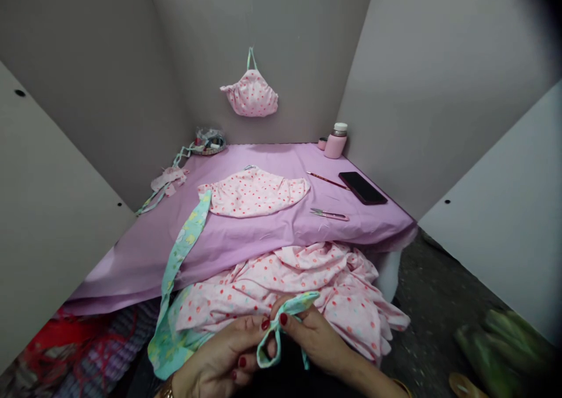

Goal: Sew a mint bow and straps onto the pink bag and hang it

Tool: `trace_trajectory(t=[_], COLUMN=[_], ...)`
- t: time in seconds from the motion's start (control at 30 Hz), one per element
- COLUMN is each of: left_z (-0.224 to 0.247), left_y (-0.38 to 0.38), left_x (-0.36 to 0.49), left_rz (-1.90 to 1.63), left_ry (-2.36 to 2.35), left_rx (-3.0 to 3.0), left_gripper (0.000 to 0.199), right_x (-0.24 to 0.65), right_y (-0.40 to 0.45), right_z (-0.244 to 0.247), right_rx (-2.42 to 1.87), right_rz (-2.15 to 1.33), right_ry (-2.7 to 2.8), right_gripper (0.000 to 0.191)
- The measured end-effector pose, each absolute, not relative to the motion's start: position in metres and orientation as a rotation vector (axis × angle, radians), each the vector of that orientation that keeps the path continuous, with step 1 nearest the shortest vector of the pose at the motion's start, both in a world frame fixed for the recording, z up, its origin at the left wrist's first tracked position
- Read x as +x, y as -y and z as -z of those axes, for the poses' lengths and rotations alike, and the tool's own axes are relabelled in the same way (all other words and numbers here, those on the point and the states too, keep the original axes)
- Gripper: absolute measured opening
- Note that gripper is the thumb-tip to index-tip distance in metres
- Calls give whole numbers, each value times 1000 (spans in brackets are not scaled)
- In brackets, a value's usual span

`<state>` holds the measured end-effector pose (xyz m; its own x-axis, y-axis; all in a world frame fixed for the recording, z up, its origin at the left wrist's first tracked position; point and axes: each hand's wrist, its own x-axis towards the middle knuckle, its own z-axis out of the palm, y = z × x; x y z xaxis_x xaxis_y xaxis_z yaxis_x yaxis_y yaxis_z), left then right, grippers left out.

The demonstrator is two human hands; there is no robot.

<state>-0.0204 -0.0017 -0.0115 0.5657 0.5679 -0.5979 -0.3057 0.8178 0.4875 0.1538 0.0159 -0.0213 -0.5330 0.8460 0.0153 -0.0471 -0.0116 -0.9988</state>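
Low in the head view, both my hands meet at a green fabric strip point(268, 356) that loops between them. My left hand point(228, 351) pinches the strip near the loop's top. Thumb and fingers of my right hand point(314, 333) close on it just beside, with one end sticking out to the right. Under and behind my hands lies a heap of pink dotted fabric point(298, 275). A wide green patterned band point(187, 240) runs from the left end of a gathered pink dotted piece point(257, 193) down toward my lap.
On the purple cloth point(246, 240) lie thread snips point(329, 215), a thin red stick point(327, 179) and a dark phone point(363, 188). A pink bottle point(336, 141) and a tray of small items point(209, 143) stand at the back. A similar dotted piece point(252, 93) hangs on the wall.
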Motion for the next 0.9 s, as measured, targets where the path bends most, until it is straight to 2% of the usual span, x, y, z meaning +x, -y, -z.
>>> trace_trajectory(t=[0.2,0.43,0.6,0.8,0.9], left_z=[22,25,13,1,-2], left_y=[11,11,8,10,9], left_x=[-19,-11,-9,-25,-29], left_rz=[-528,-588,-677,-491,-456], left_ry=[-740,-809,-1068,-1211,-1238], left_rx=[277,311,897,2043,2117], left_gripper=[33,26,39,33,29], right_x=[152,151,152,149,149], right_y=[-16,-15,-13,-12,-14], right_z=[21,27,36,37,39], right_rx=[-848,-831,-947,-1081,-1065], right_rz=[-1680,-1834,-1887,-1907,-1889], right_ry=[1524,1447,1367,1230,1284], right_gripper=[44,48,50,44,41])
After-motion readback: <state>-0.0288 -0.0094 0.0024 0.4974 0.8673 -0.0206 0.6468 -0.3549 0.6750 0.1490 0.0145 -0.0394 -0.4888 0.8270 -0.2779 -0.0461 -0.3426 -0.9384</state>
